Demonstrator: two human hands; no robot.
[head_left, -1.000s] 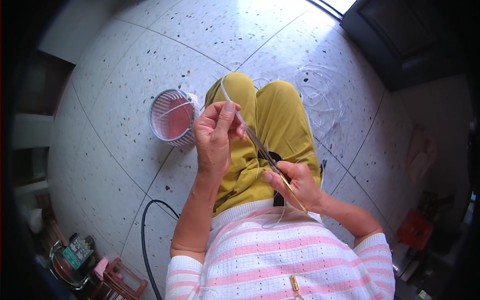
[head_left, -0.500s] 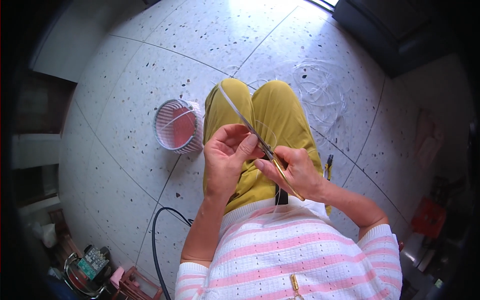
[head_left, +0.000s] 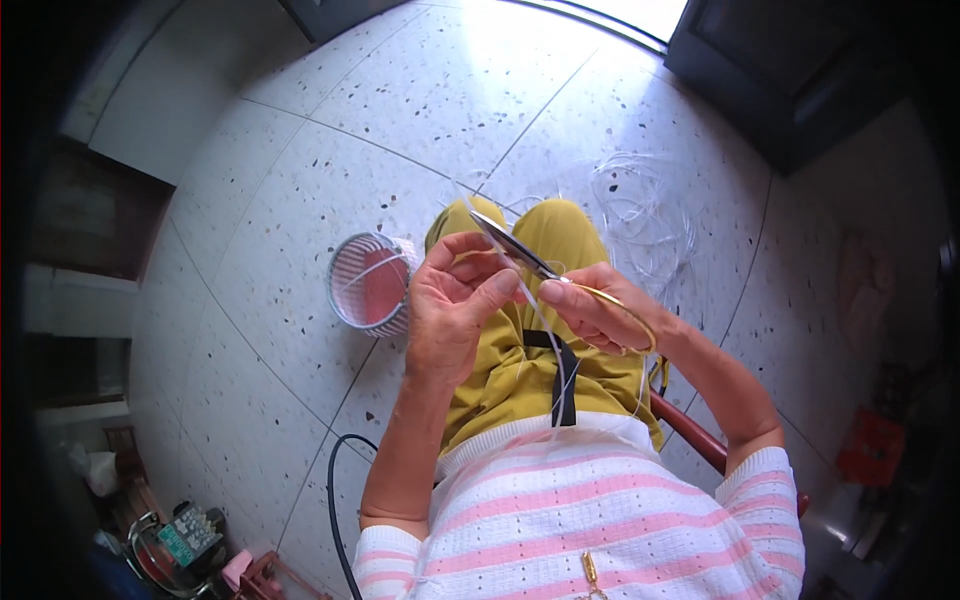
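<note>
My left hand point(head_left: 455, 310) is closed over my lap, its thumb and fingers pinching a narrow white plastic strip point(head_left: 547, 325). One end of the strip sticks up past the fingers toward my knees; the rest hangs down to the waist of my striped top. Scissors point(head_left: 517, 246) with gold handles are gripped in my right hand point(head_left: 605, 308). Their dark blades point up and left, just above the left fingers and alongside the strip. Whether a blade touches the strip, I cannot tell.
Left of my knees stands a woven pink-and-white basket point(head_left: 336, 268). A loose tangle of white strip point(head_left: 645, 215) lies on the speckled floor beyond my right knee. A black cable point(head_left: 334, 490) curves at lower left. A reddish chair arm point(head_left: 690, 432) shows at my right.
The scissors have swung away from the strip's lower part, and their blades now show more clearly. My right hand has shifted slightly right. The left hand keeps its pinch. The view has tilted.
</note>
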